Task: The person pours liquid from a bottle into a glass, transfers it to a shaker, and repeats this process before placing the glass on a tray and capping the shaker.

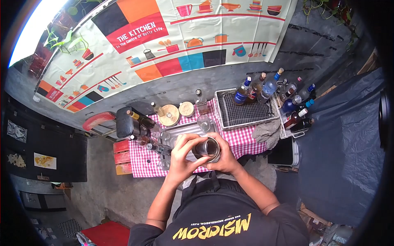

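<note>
Head view, looking straight down: both hands meet over the near edge of the checked tablecloth, and between them sits a glass tumbler, upright, its open mouth facing the camera. Right hand is wrapped round the far side of it, fingers closed on the wall; left hand comes in from the other side, fingers curled over the rim and partly hiding it, so the glass is held by both and neither is nearer. Clear glass, smooth and round, dark inside. Just beyond lies a ridged metal tray with more clear glasses, two round wooden lids, a wire basket, and a cluster of bottles with coloured caps
</note>
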